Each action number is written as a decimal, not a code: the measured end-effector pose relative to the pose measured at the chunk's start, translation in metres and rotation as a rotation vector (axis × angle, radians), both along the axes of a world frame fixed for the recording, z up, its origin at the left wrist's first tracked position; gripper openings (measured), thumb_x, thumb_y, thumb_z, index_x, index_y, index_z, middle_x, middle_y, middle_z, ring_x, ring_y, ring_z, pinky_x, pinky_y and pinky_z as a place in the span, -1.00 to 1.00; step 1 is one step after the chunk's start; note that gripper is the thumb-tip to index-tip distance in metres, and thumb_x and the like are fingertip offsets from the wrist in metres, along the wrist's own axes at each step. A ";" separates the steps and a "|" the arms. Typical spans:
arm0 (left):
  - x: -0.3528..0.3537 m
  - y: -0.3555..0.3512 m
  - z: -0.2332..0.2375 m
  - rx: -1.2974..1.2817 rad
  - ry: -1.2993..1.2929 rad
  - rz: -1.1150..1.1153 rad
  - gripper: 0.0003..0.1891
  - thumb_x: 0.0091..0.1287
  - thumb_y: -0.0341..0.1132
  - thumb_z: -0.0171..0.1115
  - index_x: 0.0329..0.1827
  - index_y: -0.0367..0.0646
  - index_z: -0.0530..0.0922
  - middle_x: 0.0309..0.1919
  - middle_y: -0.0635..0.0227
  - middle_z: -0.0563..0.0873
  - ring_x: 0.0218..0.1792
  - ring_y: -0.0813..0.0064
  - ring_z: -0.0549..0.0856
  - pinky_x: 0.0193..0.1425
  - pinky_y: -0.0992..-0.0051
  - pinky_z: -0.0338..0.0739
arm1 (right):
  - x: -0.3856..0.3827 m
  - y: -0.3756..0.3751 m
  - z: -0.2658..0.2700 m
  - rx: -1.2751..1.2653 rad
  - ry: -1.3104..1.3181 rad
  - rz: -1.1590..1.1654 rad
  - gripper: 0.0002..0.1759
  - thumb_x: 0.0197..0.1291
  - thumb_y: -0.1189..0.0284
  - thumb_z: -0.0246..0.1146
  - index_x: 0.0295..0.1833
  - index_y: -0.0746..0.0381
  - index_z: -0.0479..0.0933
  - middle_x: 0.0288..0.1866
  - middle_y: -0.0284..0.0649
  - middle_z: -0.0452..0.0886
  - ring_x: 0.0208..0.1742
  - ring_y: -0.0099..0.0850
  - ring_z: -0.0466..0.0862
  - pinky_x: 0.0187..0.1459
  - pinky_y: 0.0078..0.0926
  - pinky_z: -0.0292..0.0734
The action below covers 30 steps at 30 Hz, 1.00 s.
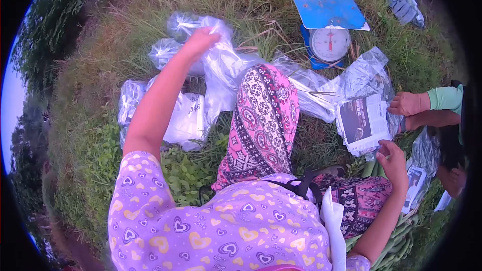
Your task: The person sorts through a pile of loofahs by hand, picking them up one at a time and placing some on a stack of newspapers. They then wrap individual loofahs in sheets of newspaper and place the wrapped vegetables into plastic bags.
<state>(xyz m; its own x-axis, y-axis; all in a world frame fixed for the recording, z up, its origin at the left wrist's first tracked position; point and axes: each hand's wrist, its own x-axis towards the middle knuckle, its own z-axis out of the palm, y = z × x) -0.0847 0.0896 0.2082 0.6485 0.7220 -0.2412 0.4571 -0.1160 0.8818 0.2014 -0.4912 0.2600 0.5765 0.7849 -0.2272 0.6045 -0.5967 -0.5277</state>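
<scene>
My left hand (201, 42) is stretched out at the upper left, its fingers closed on a clear plastic bag (221, 65). More clear bags lie around it on the grass. Below them sits a white plastic package (188, 120) with handwriting on it. My right hand (392, 163) is at the right, fingers bent and apart, with nothing visible in it. It is just below a folded newspaper sheet (364, 124), which lies by crumpled clear plastic (369, 73). Green pods (389, 248) lie beneath my right forearm.
A blue scale (329, 12) with a round dial stands on the grass at the upper right. Beyond it lies a bundle (405, 7) in plastic. Another person's hand (409, 104) in a green sleeve is near the newspaper. My knee, in patterned cloth, is raised in the centre.
</scene>
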 end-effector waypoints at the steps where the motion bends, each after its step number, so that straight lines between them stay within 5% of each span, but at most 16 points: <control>1: 0.033 -0.022 0.052 -0.065 -0.042 -0.008 -0.81 0.31 -0.36 0.15 -0.08 -0.25 0.57 -0.32 0.39 0.69 -0.39 0.63 0.64 -0.30 0.60 0.52 | -0.003 0.000 0.005 -0.029 0.001 -0.043 -0.58 -0.02 0.60 0.33 0.04 0.35 0.51 -0.32 -0.13 0.61 -0.30 -0.33 0.60 -0.15 -0.38 0.51; 4: 0.123 -0.077 0.143 0.145 -0.068 -0.316 -0.61 0.35 -0.26 0.17 0.16 -0.30 0.47 -0.06 0.29 0.66 -0.02 0.58 0.62 0.11 0.49 0.49 | -0.007 -0.005 0.013 0.005 -0.001 -0.067 -0.59 -0.02 0.59 0.33 0.03 0.35 0.52 -0.30 -0.14 0.61 -0.32 -0.33 0.60 -0.17 -0.39 0.50; 6: 0.221 -0.061 0.136 0.258 -0.049 -0.674 -0.40 0.24 -0.02 0.16 0.36 0.05 0.41 0.25 -0.04 0.50 0.28 0.25 0.47 0.33 0.38 0.34 | -0.008 -0.010 0.015 0.035 0.025 -0.064 -0.60 0.01 0.58 0.32 0.03 0.36 0.53 -0.33 -0.16 0.60 -0.34 -0.37 0.57 -0.22 -0.40 0.48; 11: 0.325 -0.253 0.139 0.629 0.087 -1.093 -0.44 0.27 -0.06 0.16 0.34 -0.02 0.42 0.21 0.02 0.52 0.24 0.31 0.49 0.31 0.40 0.35 | -0.011 -0.021 0.025 0.121 0.100 -0.093 -0.60 0.01 0.58 0.31 0.04 0.36 0.53 -0.37 -0.21 0.58 -0.36 -0.43 0.52 -0.25 -0.44 0.45; 16: 0.340 -0.354 0.137 0.835 -0.038 -1.258 -0.47 0.29 -0.11 0.16 0.31 -0.10 0.42 0.17 0.09 0.54 0.20 0.36 0.51 0.30 0.41 0.36 | -0.011 -0.033 0.026 0.126 0.088 -0.097 -0.59 0.03 0.55 0.31 0.06 0.35 0.51 -0.36 -0.22 0.58 -0.35 -0.43 0.52 -0.23 -0.44 0.44; 24: 0.306 -0.356 0.168 0.774 -0.237 -1.275 -0.52 0.34 -0.18 0.16 0.27 -0.22 0.43 0.11 0.20 0.58 0.15 0.45 0.54 0.27 0.43 0.38 | -0.012 -0.038 0.038 0.159 0.086 -0.119 -0.63 0.05 0.51 0.31 0.02 0.35 0.53 -0.38 -0.21 0.61 -0.34 -0.40 0.57 -0.18 -0.44 0.49; 27: 0.296 -0.349 0.161 0.518 -0.246 -1.338 -0.54 0.35 -0.21 0.16 0.25 -0.27 0.43 0.09 0.24 0.60 0.12 0.49 0.56 0.27 0.44 0.39 | -0.004 -0.063 0.043 0.401 0.002 -0.219 -0.64 0.12 0.40 0.31 0.04 0.29 0.55 -0.30 -0.20 0.65 -0.28 -0.39 0.61 -0.19 -0.42 0.51; 29: 0.282 -0.318 0.140 0.306 0.031 -1.329 -0.53 0.36 -0.20 0.16 0.25 -0.28 0.42 0.12 0.25 0.58 0.17 0.46 0.54 0.30 0.43 0.35 | -0.011 -0.091 0.046 0.675 -0.040 -0.422 -0.66 0.19 0.43 0.29 0.08 0.27 0.54 -0.21 -0.29 0.64 -0.18 -0.53 0.59 -0.10 -0.54 0.49; 30: 0.275 -0.295 0.123 0.417 0.127 -1.369 -0.55 0.36 -0.23 0.16 0.23 -0.29 0.42 0.12 0.26 0.58 0.19 0.47 0.51 0.32 0.42 0.33 | -0.018 -0.116 0.043 0.827 -0.042 -0.496 -0.67 0.23 0.47 0.26 0.12 0.25 0.53 -0.16 -0.36 0.62 -0.12 -0.62 0.56 -0.03 -0.62 0.46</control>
